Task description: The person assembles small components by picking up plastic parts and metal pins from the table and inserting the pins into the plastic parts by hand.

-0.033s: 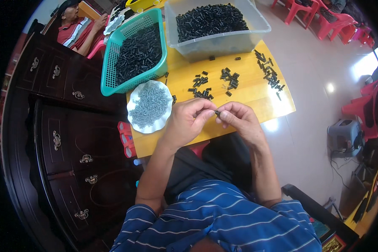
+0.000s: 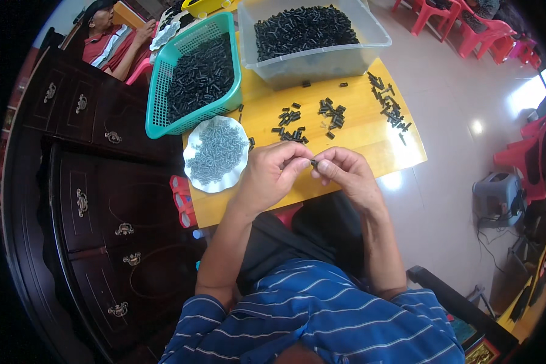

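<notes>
Black pc (image 2: 314, 163) still pinched btwn both hands (image 2: 270, 170) (image 2: 349, 176), pos. unchanged.

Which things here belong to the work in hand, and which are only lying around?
Likely in use:
small black piece, held by left hand and right hand
loose black pieces on the yellow table
teal basket and clear bin of black pieces
white dish of shiny pieces

Likely only nearby:
dark cabinet
red chairs
grey boxy object

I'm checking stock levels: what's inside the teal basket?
The teal basket holds a heap of small black pieces. Only the top layer shows; the basket's bottom and anything deeper are covered.
</notes>
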`<control>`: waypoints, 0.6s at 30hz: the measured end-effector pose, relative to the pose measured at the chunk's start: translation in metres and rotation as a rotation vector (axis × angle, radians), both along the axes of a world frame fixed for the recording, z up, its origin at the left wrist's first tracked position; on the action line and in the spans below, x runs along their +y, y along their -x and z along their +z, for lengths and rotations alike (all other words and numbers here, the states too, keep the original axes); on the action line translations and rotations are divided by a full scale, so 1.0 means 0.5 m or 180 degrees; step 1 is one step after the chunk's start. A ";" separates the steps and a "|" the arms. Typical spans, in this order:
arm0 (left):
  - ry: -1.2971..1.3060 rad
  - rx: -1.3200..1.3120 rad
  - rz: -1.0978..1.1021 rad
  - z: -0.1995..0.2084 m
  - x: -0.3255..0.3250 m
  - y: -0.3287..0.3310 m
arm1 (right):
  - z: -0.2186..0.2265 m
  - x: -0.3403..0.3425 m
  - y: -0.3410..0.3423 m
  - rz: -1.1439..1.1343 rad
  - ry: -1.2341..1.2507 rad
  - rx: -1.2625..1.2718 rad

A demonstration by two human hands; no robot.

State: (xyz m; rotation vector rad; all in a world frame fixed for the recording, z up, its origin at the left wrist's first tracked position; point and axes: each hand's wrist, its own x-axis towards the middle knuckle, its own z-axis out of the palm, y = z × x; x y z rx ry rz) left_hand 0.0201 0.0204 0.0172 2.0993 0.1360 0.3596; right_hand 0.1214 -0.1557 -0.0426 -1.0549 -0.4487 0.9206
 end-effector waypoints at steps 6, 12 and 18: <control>-0.0133 0.0375 -0.0096 0.005 0.017 -0.015 | -0.007 0.011 0.009 -0.0195 0.0173 -0.0238; -0.0117 0.0749 -0.0151 0.005 0.025 -0.031 | -0.032 0.016 0.015 -0.0408 0.0337 -0.0498; -0.0057 0.0598 -0.0119 0.003 0.015 -0.028 | -0.021 0.010 0.013 -0.0481 0.0315 -0.0433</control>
